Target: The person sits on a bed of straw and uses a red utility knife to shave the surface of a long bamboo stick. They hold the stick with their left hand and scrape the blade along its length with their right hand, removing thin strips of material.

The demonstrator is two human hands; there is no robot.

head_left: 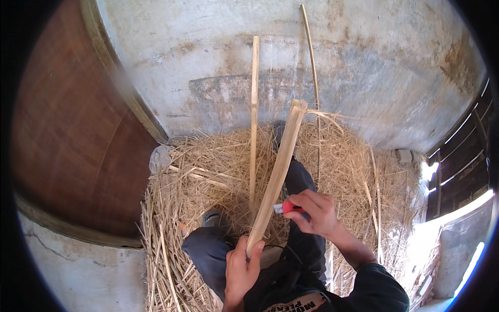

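Note:
A long split bamboo strip (281, 161) slants up and away from my lap, its far end raised above the straw. My left hand (242, 266) is closed around its near end, thumb on the upper face. In my right hand (315, 212) is a red-handled knife (292, 207), its short pale blade pointing left, close to the strip's right edge. Whether the blade touches the bamboo I cannot tell. A thin curled shaving (326, 114) hangs off the strip's far end to the right. My knees stand on both sides of the strip.
Straw-like shavings (208, 151) cover the floor. Two thin bamboo strips, one left (254, 93) and one right (312, 57), stand up toward the stained wall (374, 67). A brown panel (78, 130) is at left, dark slats (462, 161) at right.

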